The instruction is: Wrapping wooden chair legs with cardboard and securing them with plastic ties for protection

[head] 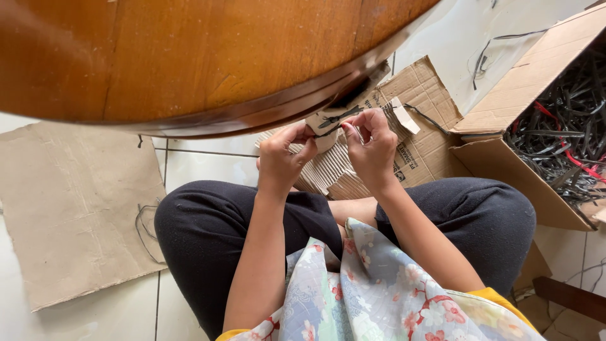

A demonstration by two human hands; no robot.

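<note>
My left hand point(284, 155) and my right hand point(372, 145) meet in front of me, just under the edge of a round wooden table point(189, 57). Both pinch a thin dark strip point(334, 126) that runs between my fingertips. The strip lies against a small scrap of cardboard point(328, 117) at the table's edge. Below the hands, torn corrugated cardboard point(328, 173) rests on my crossed legs in black trousers.
An open cardboard box point(505, 158) full of tangled black and red strips point(568, 126) stands at the right. Flattened cardboard point(416, 88) lies behind my hands, and a large cardboard sheet point(69, 202) covers the white tiled floor at the left, with a thin wire loop point(144, 227) beside it.
</note>
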